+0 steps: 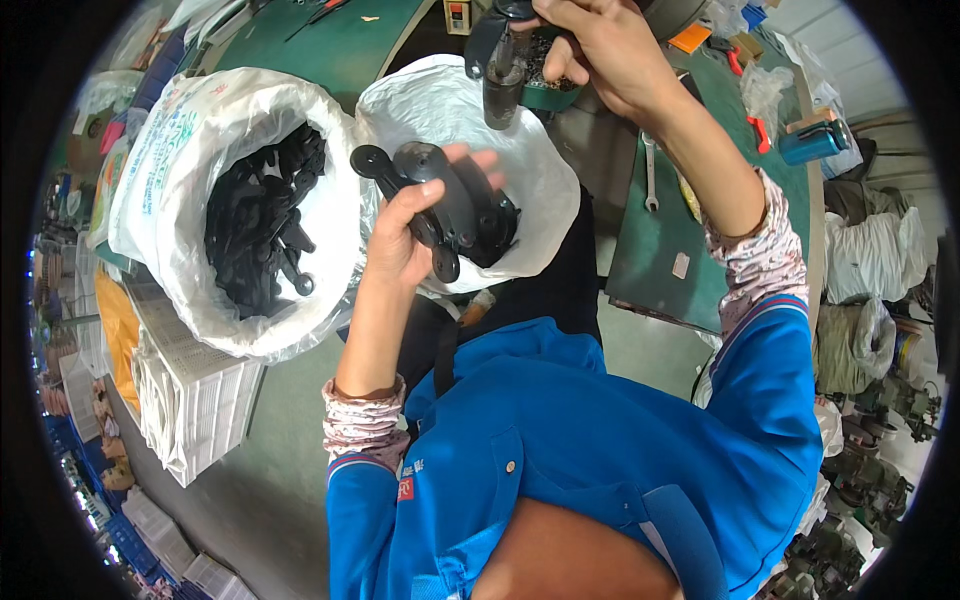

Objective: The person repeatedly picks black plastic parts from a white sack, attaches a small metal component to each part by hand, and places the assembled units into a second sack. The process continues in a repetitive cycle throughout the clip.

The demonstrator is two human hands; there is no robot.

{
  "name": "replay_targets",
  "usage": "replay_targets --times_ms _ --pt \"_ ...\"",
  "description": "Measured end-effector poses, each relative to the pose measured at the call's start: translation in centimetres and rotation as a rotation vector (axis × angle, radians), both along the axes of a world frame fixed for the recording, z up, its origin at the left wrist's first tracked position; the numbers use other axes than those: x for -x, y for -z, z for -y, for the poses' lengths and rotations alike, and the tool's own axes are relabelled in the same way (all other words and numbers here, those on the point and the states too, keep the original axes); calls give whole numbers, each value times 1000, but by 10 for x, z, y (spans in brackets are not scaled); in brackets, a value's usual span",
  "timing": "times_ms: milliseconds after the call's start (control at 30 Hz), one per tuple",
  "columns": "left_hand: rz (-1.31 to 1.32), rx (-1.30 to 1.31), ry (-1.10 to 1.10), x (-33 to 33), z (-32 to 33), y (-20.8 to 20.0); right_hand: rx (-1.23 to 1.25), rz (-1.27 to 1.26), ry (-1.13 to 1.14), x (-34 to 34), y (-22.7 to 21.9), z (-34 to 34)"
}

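My left hand (408, 226) is closed around several black lever-shaped pieces (425, 190) with round, holed ends. It is over the mouth of a white woven sack (545, 190), where more black pieces (497, 232) lie. Farther up and to the right, my right hand (612, 52) has its thumb and fingers bent at the top of a dark, elongated piece (503, 92) that hangs over the sack's far rim. Part of that grip is cut off by the upper edge of the view.
A second white sack (335, 130) on the left holds many black pieces (262, 225). Stacked white sheets (205, 390) stand below it. On the green bench (650, 265) at right are a wrench (651, 175), red-handled tools (758, 135) and a blue cylinder (812, 143).
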State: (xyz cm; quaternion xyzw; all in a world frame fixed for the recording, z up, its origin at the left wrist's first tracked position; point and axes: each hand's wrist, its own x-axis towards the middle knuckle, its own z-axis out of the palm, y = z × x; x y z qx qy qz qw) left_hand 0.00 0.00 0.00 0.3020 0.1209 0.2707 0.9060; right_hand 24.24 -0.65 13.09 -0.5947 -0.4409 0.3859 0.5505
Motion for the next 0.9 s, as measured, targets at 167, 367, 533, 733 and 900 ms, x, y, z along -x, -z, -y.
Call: replay_targets --times_ms 167,367,533,733,900 --pt "65 39 -124 -4 -7 -8 24 -102 -49 -6 4 -10" --pt "22 18 -228 -15 -2 -10 164 -144 -116 -9 33 2" --pt "125 93 -128 -5 -15 6 7 190 -281 31 83 74" --pt "84 62 13 -12 -4 1 -575 1025 -383 37 99 87" --pt "-122 -18 -90 -7 -3 -6 -682 824 -311 41 77 97"
